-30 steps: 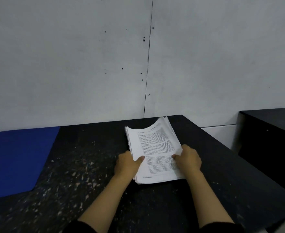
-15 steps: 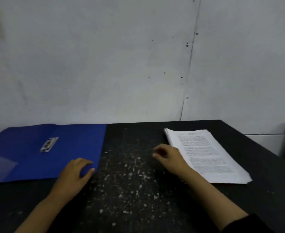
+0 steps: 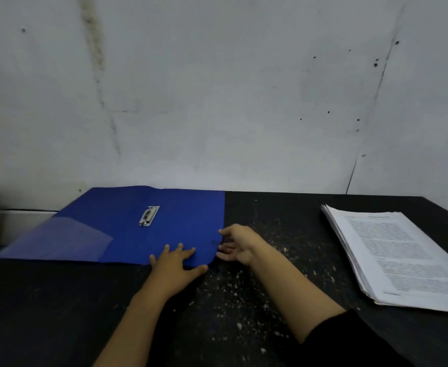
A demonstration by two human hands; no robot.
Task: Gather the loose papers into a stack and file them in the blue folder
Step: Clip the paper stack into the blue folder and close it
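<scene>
Two hands at blue folder (image 3: 185, 221), left hand (image 3: 176, 263) fingers flat on it, right hand (image 3: 237, 245) hold unclear, paper stack (image 3: 392, 255) well apart

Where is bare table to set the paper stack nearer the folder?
Free: the table between the blue folder and the paper stack; the near table in front of the folder's left half. Inside the folder, around the metal clip, is bare too. Crowded: its near right corner, where the left hand presses and the right hand meets the edge.

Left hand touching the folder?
Touching. Head view: the left hand lies with spread fingers flat on the folder, at its near right corner.
</scene>
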